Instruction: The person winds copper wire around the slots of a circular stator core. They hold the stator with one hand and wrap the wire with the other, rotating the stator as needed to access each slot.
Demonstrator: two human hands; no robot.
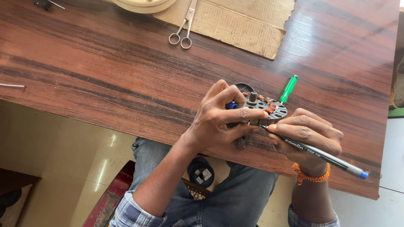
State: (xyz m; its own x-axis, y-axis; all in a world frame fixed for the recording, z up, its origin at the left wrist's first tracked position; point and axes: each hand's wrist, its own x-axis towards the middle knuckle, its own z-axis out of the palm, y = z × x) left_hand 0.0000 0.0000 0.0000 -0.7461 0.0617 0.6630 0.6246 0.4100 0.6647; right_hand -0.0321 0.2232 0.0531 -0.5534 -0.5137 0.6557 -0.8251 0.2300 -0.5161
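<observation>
Our knees in blue jeans (219,197) fill the space nearest us, tucked under the near edge of the table (105,71), a broad dark wood top that carries everything else. Far across it, at the far edge, lies a torn sheet of cardboard (244,21) with a pale round disc (143,4) just beside its left end, and scissors (183,27) resting half on the sheet, handles toward us. At the near edge, right of the middle, our left hand (214,120) pinches the stator (263,107), a dark slotted ring, thumb below and fingers curled over its top, holding it just at the table edge. Our right hand (309,136), an orange thread at the wrist, is closed round a black pen (320,153) with a blue cap end, its tip touching the ring's near rim. We judge the winding only begun: copper wire (269,107) shows in a few slots on the right side, while the other slots we can see look bare; the hand hides the rest. A green screwdriver (288,89) lies just beyond the ring. Below the table, between our knees, sits a small wire spool (201,172). A thin metal rod (11,85) lies at the left edge.
</observation>
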